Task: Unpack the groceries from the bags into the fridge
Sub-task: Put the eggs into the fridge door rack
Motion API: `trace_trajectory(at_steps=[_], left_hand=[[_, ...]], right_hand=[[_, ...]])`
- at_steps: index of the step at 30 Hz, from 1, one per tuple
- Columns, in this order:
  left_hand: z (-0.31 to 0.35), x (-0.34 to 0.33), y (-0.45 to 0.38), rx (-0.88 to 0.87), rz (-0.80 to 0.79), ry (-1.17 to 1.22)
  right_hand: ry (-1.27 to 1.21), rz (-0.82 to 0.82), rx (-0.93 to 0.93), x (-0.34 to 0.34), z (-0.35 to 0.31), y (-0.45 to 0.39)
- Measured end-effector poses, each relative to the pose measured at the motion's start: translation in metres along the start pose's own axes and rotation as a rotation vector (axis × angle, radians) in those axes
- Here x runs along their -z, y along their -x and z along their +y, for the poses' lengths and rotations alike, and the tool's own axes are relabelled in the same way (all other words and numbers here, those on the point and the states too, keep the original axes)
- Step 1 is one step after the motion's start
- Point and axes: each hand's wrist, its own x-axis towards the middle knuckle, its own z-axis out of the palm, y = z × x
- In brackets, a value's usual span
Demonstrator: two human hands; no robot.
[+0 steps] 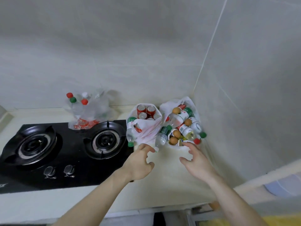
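Head view | step: reaching for first pick, bags full | left hand (140, 162) and right hand (196, 163) spread wide, holding nothing | white bag (147, 128) at 12 o'clock, egg-and-bottle bag (180, 103) at 1 o'clock | next: likely gripping bottle (161, 138) between hands; fridge unseen

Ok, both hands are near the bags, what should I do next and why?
Probably close the left hand on the bottle lying between the two bags: its fingertips are almost on it. Both hands look open and hold nothing; the right hand hovers by the eggs.
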Motion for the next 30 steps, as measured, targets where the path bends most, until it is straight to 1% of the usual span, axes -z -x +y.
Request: trace_trajectory(at_steps=[8,14,18,21,26,30], left_hand=[[0.022,-0.044,-0.112,0.090,-0.059,-0.133],[0.034,-0.074,-0.172,0.035,-0.054,-0.234],[0.036,-0.099,-0.198,0.039,-0.116,-0.338],[0.029,-0.115,-0.212,0.072,-0.121,-0.365],[0.018,-0.131,-0.224,0.080,-0.075,-0.383],[0.011,-0.133,-0.230,0.137,-0.022,-0.398]], right_hand=[[0.128,-0.024,-0.030,0.018,0.034,-0.108],[0.231,-0.008,-0.080,0.011,0.045,-0.160],[0.349,-0.054,-0.040,-0.001,0.049,-0.187],[0.398,-0.114,-0.008,-0.011,0.055,-0.204],[0.496,-0.139,0.062,-0.020,0.062,-0.221],[0.528,-0.152,0.071,-0.028,0.060,-0.228]])
